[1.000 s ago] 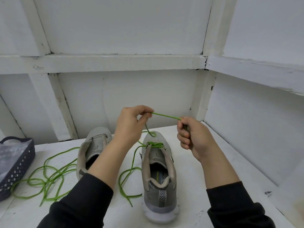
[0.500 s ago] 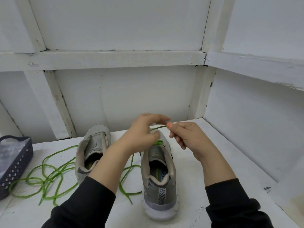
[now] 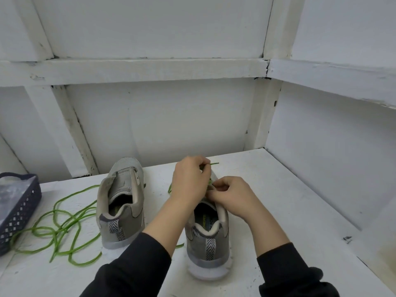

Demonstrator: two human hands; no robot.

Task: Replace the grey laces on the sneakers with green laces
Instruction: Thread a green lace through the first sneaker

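Both hands work at the throat of the right sneaker [image 3: 207,243], which stands heel toward the camera on the white tabletop [image 3: 289,200]; the left hand [image 3: 190,179] pinches the green lace [image 3: 213,163] close to its tip, which pokes out past the fingers; the right hand [image 3: 231,194] has its fingers curled and pinched at the eyelet rows, though whether they grip the lace or the edge of the upper I cannot tell. A little green shows between the hands, and slack from the same lace trails on the tabletop beside this shoe; so lacing here looks begun but far from finished, most likely only the rows nearest the toe, with the upper eyelets near the collar bare. The left sneaker [image 3: 122,202] stands just beside it with no lace of either colour that I can see; a second green lace [image 3: 83,191] lies in loose tangled loops on the tabletop to its left, near a dark basket [image 3: 23,209]. No grey lace is in view, so removal appears done for both shoes; what remains, by my reading, is most of this shoe's threading and all of the other's.
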